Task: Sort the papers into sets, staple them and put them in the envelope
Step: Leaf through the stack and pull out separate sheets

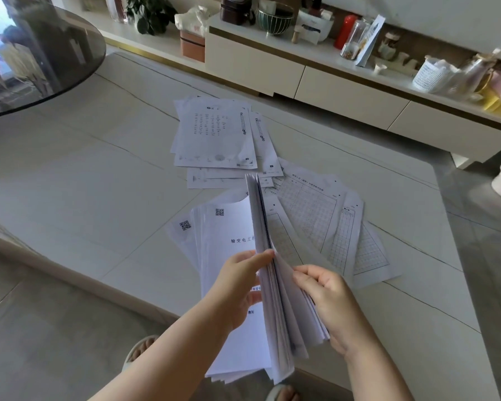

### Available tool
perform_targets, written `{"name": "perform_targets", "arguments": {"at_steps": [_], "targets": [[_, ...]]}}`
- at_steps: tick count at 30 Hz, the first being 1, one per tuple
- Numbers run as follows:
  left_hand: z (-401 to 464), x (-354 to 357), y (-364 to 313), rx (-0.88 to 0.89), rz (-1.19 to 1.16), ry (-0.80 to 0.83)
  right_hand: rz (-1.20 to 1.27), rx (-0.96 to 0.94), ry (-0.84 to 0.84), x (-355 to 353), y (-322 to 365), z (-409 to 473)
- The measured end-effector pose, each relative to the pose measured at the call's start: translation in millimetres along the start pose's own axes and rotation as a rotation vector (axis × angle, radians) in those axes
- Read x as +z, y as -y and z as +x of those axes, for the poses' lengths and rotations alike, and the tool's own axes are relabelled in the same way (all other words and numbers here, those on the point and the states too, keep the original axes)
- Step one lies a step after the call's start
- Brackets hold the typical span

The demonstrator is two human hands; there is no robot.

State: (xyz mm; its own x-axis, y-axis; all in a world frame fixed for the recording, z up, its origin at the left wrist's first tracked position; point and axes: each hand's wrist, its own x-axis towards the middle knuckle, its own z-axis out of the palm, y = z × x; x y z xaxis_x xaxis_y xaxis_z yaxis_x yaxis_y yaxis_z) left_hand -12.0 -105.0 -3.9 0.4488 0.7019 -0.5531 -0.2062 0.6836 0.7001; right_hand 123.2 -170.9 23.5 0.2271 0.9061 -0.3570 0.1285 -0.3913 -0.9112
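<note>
I hold a thick bundle of white papers (275, 314) on edge above the table's near side. My left hand (240, 287) grips the bundle from the left, thumb along its top edge. My right hand (327, 302) holds the fanned sheets on the right side, fingers curled round them. Under the bundle lie sheets with QR codes and a printed title (214, 241). Grid-ruled sheets (330, 227) fan out to the right on the table. A further pile of printed sheets (214, 134) lies farther back. No stapler or envelope is in view.
The papers lie on a pale marble-look table (84, 183). A round dark glass tabletop (35, 53) overhangs the far left. Behind runs a low white cabinet (344, 91) crowded with bottles, a basket and boxes. My slippered feet (141, 348) show below the table edge.
</note>
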Motion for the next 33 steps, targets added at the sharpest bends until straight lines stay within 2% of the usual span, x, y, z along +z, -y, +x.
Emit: {"name": "perform_targets", "arguments": {"at_steps": [7, 13, 17, 23, 29, 33], "targets": [[-2.9, 2.3, 4.8, 0.023, 0.094, -0.031, 0.068, 0.023, -0.072, 1.3, -7.6, 6.2], [-4.9, 3.4, 1.6, 0.041, 0.089, 0.011, 0.147, 0.100, -0.094, -5.4, -9.6, 7.1], [-2.2, -2.2, -0.7, -0.003, 0.078, -0.131, 0.170, 0.141, -0.147, -11.3, -15.8, 12.3], [1.7, -9.7, -1.4, 0.052, 0.032, -0.274, -0.124, -0.013, -0.254, -16.4, -15.2, 16.0], [-1.3, -7.8, -8.2, 0.080, -0.029, -0.266, -0.091, 0.114, -0.150, -25.5, -9.2, 13.6], [0.0, -9.7, -6.0, 0.029, -0.074, -0.303, -0.229, 0.056, -0.265, -31.7, -15.4, 14.1]]}}
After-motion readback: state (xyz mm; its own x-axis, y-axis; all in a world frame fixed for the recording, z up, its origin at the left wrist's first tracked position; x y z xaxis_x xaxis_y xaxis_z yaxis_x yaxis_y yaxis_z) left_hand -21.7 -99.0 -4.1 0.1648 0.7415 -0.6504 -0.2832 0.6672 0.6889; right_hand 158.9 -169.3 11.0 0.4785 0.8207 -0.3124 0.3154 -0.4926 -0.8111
